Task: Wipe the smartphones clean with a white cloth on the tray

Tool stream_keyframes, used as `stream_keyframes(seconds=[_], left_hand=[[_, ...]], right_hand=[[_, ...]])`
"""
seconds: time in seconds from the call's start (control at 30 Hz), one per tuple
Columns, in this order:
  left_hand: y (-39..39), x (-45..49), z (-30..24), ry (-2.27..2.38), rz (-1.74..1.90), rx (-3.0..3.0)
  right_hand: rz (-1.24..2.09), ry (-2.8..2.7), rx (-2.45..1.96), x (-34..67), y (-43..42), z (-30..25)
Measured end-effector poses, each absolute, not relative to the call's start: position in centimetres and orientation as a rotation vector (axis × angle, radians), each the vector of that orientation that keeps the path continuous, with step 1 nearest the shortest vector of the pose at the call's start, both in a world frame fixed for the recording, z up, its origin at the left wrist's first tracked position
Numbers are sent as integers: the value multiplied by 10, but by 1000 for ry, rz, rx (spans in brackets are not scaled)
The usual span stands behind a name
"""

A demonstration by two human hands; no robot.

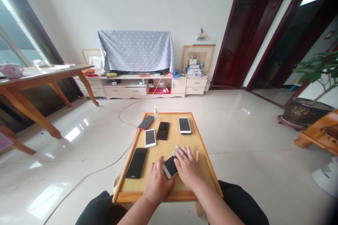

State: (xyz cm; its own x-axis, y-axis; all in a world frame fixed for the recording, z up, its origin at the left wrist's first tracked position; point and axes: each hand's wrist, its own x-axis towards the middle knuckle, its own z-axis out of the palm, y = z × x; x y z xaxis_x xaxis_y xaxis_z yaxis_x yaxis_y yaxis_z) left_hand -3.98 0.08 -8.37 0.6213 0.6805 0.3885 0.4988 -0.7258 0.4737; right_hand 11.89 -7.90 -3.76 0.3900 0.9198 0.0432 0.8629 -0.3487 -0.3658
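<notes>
A white-framed smartphone (170,165) lies slantwise on the small wooden table (185,197), its dark screen facing up. My left hand (157,184) grips it at its near left end, thumb and fingers around the edge. Across the upper part of the screen my right hand (190,168) presses a crumpled whitish cloth (176,149) under its fingers; the palm hides some of the phone. Left of my hands rests a large black smartphone (136,163). Farther back are a white phone (150,138), a black phone (163,131) and a dark phone with a red edge (146,122).
A small clear bottle (155,114) stands at the table's far edge. At the back right, a white phone (184,125) lies on a dark one. A cable (105,166) runs over the floor on the left. Beyond stands a low white cabinet (126,92).
</notes>
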Motion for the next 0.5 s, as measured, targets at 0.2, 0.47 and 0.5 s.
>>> stream_keyframes(seconds=[0.2,0.47,0.5], left_hand=[[-1,-37,-80,987,823,2505],[-2,-37,-82,1003,815,2530],[-2,-37,-83,1000,825,2531]], right_hand=[[288,-1757,-2117,103,-83,-35],[273,-1606,-2254,116,-91,-34],[287,-1684,-2171,107,-95,-33]])
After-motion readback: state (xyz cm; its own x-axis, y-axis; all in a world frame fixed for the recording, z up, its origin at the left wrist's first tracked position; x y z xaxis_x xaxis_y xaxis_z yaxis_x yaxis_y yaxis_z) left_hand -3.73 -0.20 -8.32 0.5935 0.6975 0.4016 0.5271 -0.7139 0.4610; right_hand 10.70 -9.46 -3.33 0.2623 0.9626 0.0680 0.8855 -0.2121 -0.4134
